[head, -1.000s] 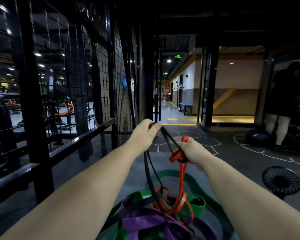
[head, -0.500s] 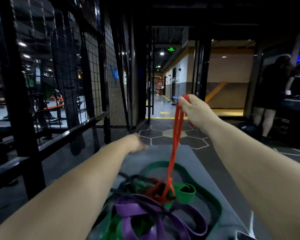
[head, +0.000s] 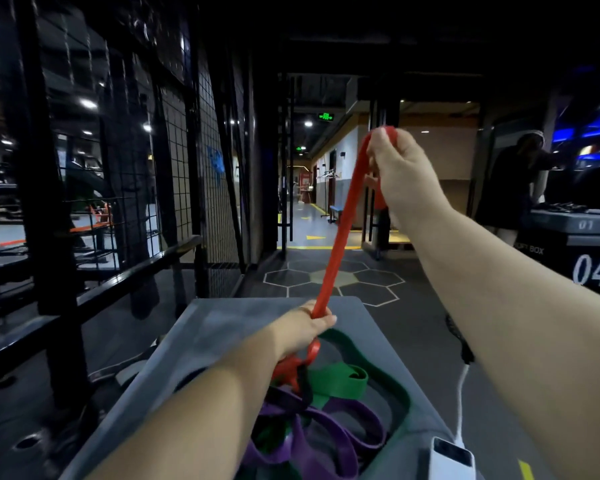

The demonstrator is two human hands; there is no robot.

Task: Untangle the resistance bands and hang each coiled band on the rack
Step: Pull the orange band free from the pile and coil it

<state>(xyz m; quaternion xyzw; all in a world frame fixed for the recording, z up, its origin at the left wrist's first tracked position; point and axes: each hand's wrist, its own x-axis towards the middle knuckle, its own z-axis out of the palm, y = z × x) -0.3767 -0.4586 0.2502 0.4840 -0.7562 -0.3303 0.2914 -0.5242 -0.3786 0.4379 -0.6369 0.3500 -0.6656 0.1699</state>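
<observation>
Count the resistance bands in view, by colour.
4: red band taut from right hand to left hand; black band knotted just below; green band looped on the grey box; purple band nearest the camera. Tangle may hide more.

Your tangled bands (head: 347,414) lie on the padded platform (head: 222,327), near centre. Taut band (head: 343,230) runs from the pile thru your L hand (head: 302,332) up to your R hand (head: 402,174), farther & right. Mesh rack (head: 136,161) stands left; numbered box (head: 593,271) right, w/ a person (head: 510,188) behind it.
</observation>
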